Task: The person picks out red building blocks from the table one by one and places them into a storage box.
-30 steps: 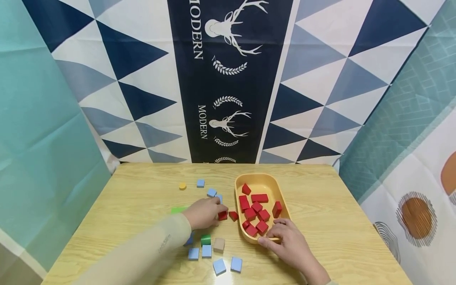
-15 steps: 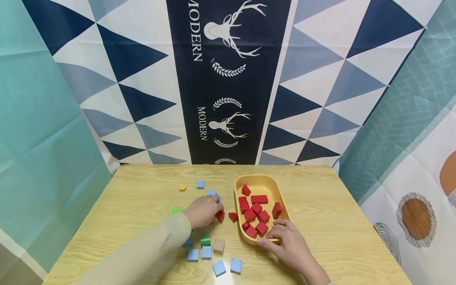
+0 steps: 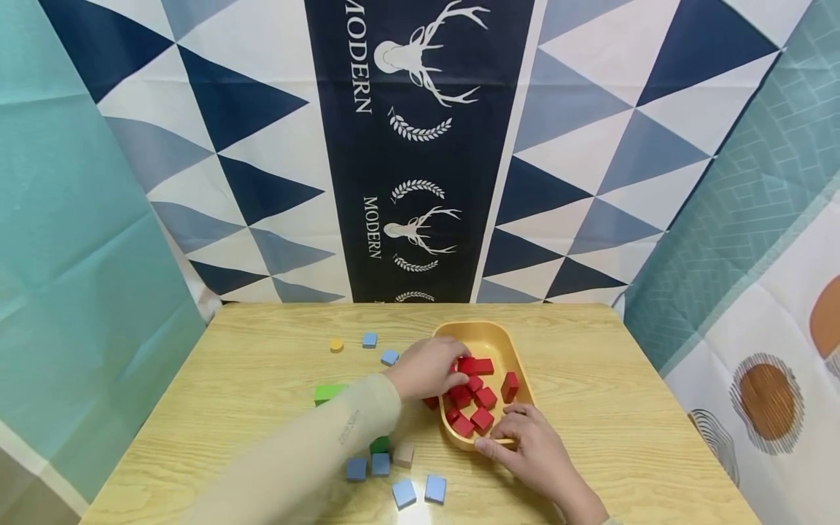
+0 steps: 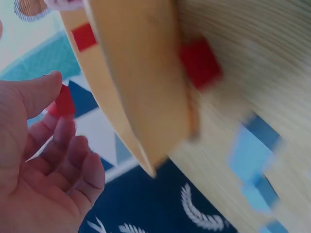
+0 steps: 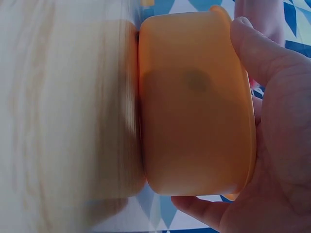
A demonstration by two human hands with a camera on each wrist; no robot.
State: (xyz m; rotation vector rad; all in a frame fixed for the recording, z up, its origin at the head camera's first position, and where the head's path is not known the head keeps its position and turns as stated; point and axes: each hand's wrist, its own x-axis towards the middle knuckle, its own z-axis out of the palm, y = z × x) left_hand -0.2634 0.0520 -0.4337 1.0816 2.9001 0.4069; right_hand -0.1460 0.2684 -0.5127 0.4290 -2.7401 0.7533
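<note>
Over the left side of a yellow-orange tub, my left hand pinches a red block between thumb and forefinger, as the left wrist view shows. The tub holds several red blocks of different shapes. My right hand grips the tub's near rim; in the right wrist view its thumb lies over the edge of the tub wall. One more red block lies on the table just outside the tub's left wall, partly hidden by my left hand.
Left of the tub lie blue blocks, a green cylinder, a plain wood block, a light green block and a yellow disc. A patterned cloth hangs behind the wooden table.
My left hand has picked a red block up from the table and carried it right, to above the tub. The right hand stays on the tub's rim.
</note>
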